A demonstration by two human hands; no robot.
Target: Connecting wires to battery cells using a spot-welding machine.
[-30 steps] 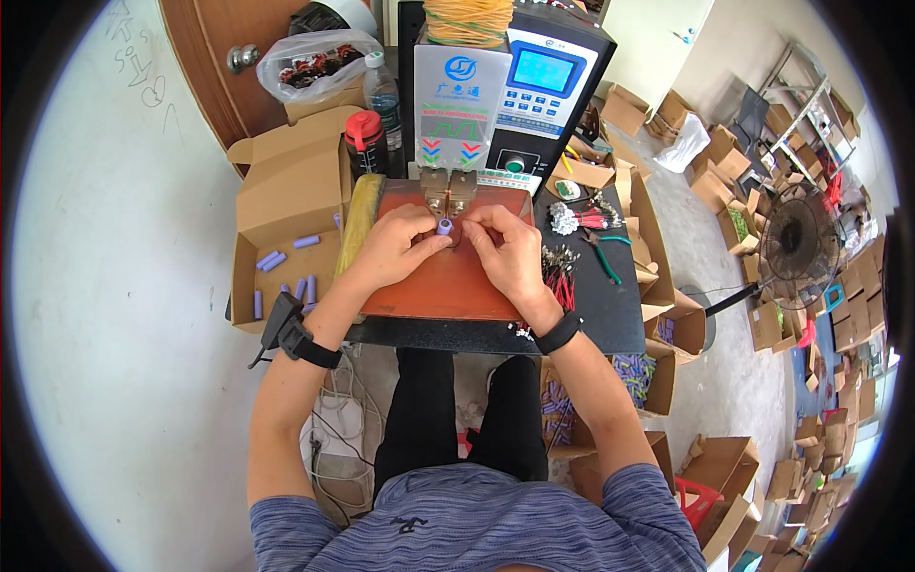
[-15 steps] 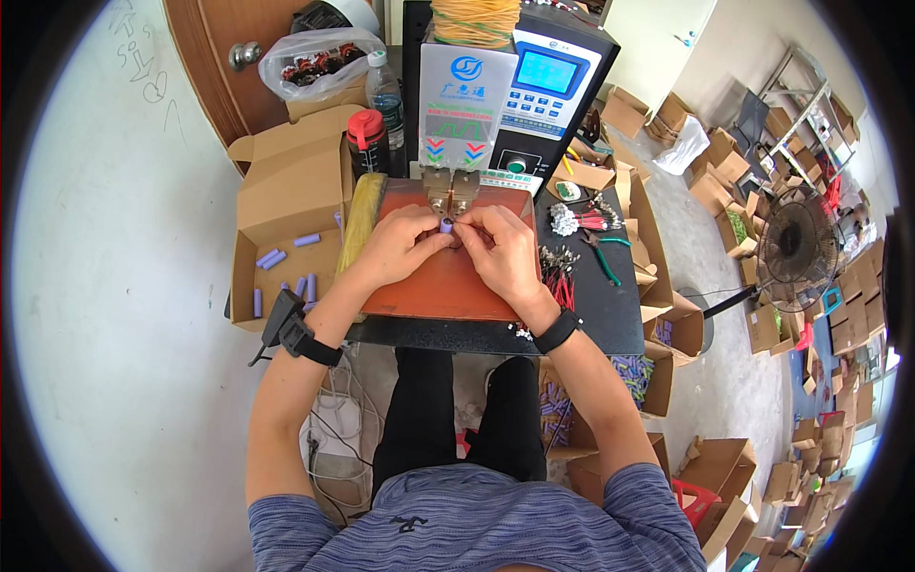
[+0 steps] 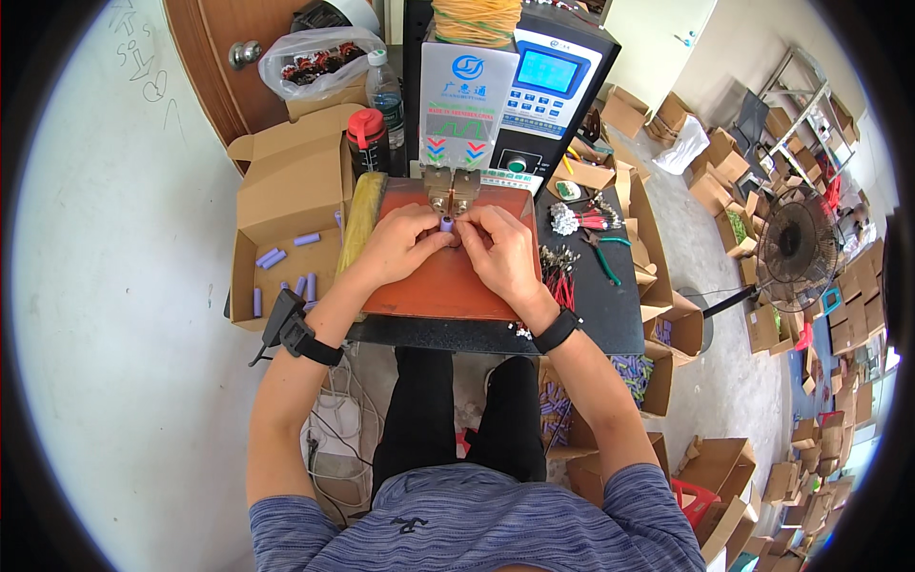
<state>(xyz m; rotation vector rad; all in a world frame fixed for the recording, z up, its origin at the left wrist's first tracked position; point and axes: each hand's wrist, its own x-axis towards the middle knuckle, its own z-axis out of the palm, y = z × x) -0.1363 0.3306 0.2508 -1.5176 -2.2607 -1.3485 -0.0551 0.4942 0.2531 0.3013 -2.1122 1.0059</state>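
Note:
A purple cylindrical battery cell (image 3: 446,226) stands upright beneath the metal electrode tips (image 3: 451,191) of a spot welder (image 3: 467,110). My left hand (image 3: 402,243) grips the cell from the left, thumb and fingers closed round it. From the right, my right hand (image 3: 500,250) pinches close to the cell's top end; what lies between its fingertips is too small to make out. Both hands are over a reddish-brown board (image 3: 429,300) on the black table.
Left of the board, a cardboard box (image 3: 286,205) holds several purple cells, with a yellow bundle (image 3: 362,224) beside it. A red-lidded bottle (image 3: 366,138) stands behind. On the right lie red-and-black wire leads (image 3: 560,276) and green-handled pliers (image 3: 605,259). A fan (image 3: 799,238) stands farther right.

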